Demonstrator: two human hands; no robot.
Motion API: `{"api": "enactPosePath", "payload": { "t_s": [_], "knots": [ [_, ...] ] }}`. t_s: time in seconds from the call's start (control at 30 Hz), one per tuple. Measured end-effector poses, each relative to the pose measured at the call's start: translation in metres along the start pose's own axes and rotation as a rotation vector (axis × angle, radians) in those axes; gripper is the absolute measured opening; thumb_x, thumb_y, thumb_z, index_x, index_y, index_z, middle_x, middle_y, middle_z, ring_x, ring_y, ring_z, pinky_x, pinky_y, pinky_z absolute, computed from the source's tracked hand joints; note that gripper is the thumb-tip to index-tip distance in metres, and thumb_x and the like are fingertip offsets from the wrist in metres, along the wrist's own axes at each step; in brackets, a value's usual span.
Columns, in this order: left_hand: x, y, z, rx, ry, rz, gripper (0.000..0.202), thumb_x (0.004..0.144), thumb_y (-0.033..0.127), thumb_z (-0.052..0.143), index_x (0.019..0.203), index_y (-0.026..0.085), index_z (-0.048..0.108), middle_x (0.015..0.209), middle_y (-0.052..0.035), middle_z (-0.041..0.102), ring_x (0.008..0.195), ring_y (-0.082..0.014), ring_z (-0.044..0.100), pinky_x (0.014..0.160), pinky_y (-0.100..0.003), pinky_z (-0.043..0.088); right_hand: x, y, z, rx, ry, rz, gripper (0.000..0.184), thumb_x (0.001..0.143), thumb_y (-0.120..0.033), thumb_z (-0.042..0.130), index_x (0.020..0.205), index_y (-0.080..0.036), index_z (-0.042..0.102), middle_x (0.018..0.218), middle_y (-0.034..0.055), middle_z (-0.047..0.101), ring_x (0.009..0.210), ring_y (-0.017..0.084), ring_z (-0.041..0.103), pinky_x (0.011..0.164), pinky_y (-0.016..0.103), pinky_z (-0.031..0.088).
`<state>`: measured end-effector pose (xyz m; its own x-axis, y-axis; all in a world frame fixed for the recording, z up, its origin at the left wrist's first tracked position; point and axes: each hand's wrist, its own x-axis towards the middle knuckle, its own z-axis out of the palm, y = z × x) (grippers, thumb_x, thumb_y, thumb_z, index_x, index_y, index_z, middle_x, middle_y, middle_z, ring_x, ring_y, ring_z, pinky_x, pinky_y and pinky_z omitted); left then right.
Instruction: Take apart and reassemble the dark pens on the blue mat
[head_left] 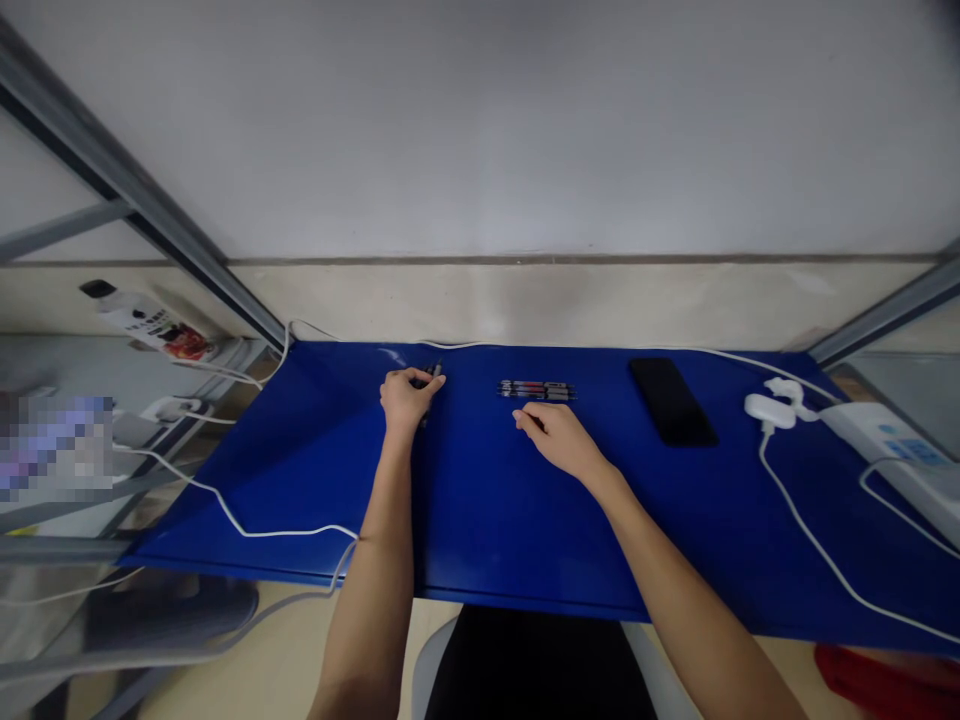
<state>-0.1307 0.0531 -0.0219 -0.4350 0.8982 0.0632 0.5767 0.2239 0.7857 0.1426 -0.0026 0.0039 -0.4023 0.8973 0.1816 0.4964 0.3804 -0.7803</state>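
On the left part of the blue desk, my left hand is closed around dark pens, whose ends stick out above and below the fingers. How many it grips is hidden. A short row of pens lies side by side across the middle of the desk, with clear, dark and reddish parts. Just below that row rests my right hand, its fingers curled in and the thumb towards the left. Nothing shows between those fingers.
A black phone lies to the right. Beyond it are a white charger and a white power strip with cables. A white cable crosses the left front edge. A bottle stands beyond the metal frame.
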Motion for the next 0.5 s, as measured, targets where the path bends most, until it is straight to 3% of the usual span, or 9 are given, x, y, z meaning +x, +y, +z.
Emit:
{"api": "enactPosePath", "payload": {
  "t_s": [0.13, 0.5],
  "knots": [
    [0.0012, -0.0013, 0.0018, 0.162, 0.02, 0.024, 0.035, 0.065, 0.054, 0.075, 0.078, 0.022, 0.073, 0.077, -0.0043, 0.067, 0.078, -0.0215, 0.063, 0.07, -0.03, 0.044, 0.0006, -0.0011, -0.0005, -0.059, -0.025, 0.011, 0.038, 0.099, -0.04, 0.04, 0.074, -0.019, 0.059, 0.065, 0.0012, 0.06, 0.056, 0.014, 0.053, 0.056, 0.028, 0.034],
    [0.0, -0.0034, 0.0056, 0.235, 0.026, 0.027, 0.033, 0.067, 0.052, 0.074, 0.076, 0.02, 0.069, 0.074, -0.0037, 0.067, 0.074, -0.0202, 0.064, 0.067, -0.028, 0.046, 0.0009, 0.0024, 0.0003, -0.105, -0.031, 0.012, 0.04, 0.099, -0.042, 0.04, 0.074, -0.02, 0.061, 0.067, 0.0034, 0.062, 0.059, 0.016, 0.056, 0.059, 0.028, 0.038]
  ]
}}
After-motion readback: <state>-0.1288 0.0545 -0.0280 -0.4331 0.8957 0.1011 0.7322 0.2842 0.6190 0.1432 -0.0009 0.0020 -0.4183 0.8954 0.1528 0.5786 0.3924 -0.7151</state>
